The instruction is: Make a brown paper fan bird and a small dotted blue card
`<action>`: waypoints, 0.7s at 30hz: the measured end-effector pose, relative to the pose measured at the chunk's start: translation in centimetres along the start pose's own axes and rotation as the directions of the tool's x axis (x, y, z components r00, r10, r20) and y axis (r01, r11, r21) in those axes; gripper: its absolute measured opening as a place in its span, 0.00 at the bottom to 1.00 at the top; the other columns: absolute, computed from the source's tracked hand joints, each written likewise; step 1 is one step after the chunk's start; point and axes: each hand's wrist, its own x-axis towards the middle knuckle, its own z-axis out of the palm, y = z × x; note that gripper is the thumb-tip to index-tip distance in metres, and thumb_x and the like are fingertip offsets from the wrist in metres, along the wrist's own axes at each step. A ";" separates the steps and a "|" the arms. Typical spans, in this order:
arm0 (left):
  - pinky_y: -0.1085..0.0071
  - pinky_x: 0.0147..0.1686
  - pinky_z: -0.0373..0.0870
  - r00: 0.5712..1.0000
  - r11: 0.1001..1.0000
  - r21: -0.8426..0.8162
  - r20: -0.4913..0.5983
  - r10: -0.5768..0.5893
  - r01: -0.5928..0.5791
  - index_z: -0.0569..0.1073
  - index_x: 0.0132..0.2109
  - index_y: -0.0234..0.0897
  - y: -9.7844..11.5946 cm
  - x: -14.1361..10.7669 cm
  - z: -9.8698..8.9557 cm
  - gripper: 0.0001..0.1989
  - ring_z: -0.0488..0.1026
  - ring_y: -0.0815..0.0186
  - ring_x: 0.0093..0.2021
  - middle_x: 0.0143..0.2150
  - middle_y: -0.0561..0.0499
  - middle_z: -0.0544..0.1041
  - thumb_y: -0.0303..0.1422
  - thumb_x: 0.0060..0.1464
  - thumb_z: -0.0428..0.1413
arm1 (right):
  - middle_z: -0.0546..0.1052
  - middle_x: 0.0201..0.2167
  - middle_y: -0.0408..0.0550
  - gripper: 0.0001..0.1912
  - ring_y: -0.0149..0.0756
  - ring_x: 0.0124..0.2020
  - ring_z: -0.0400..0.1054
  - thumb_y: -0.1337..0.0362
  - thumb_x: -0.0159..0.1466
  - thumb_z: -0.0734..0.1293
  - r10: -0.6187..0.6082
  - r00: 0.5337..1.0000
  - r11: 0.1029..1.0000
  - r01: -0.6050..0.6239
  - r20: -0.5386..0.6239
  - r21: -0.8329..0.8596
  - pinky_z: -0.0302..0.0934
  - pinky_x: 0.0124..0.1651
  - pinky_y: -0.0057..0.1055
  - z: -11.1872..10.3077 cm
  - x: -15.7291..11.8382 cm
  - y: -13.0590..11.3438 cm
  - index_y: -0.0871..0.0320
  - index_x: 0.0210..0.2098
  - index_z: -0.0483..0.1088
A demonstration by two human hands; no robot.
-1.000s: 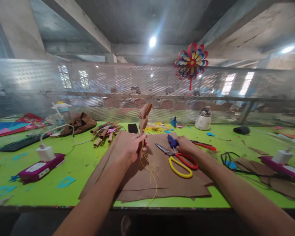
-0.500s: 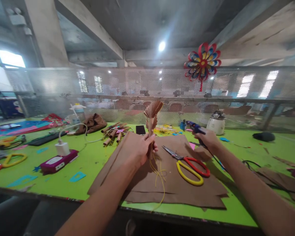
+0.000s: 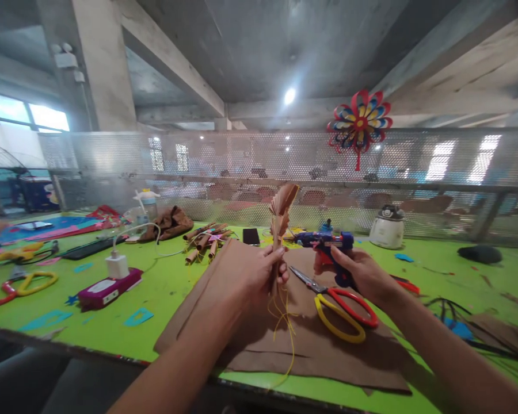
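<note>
Fingers grip one paper fan, one glue gun.

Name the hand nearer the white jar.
Right. The right hand, gripping the blue gun, is in front and slightly left of the white jar; the left hand is farther left.

On your left you see a white plug in a purple power strip; far right, a dark-lidded white container and a multicoloured flower ornament.
</note>
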 end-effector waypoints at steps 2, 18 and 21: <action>0.79 0.18 0.55 0.999 1.000 -0.017 0.033 -0.006 0.007 0.64 0.35 0.36 0.0 -0.2 0.4 0.11 0.60 0.76 0.18 0.19 0.58 0.63 0.35 0.51 0.58 | 0.77 0.32 0.53 0.18 0.40 0.35 0.72 0.51 0.62 0.63 -0.018 1.000 1.000 0.018 -0.006 -0.015 0.65 0.44 0.37 -0.1 0.0 0.0 0.62 0.35 0.74; 0.79 0.18 0.55 0.992 0.998 -0.048 0.121 -0.044 0.050 0.65 0.39 0.34 0.1 -0.4 0.2 0.11 0.59 0.75 0.18 0.19 0.58 0.61 0.37 0.54 0.56 | 0.75 0.27 0.51 0.17 0.38 0.30 0.71 0.52 0.63 0.63 0.022 0.999 1.000 -0.023 -0.044 -0.017 0.60 0.27 0.28 -0.8 0.3 1.0 0.62 0.31 0.72; 0.79 0.18 0.54 0.989 0.997 -0.047 0.134 -0.054 0.060 0.65 0.39 0.34 0.0 -0.2 0.0 0.10 0.60 0.75 0.19 0.19 0.57 0.61 0.36 0.54 0.55 | 0.74 0.28 0.49 0.17 0.37 0.29 0.71 0.53 0.62 0.64 0.018 0.998 1.000 -0.018 -0.058 -0.007 0.63 0.34 0.31 -0.7 0.3 0.8 0.62 0.31 0.71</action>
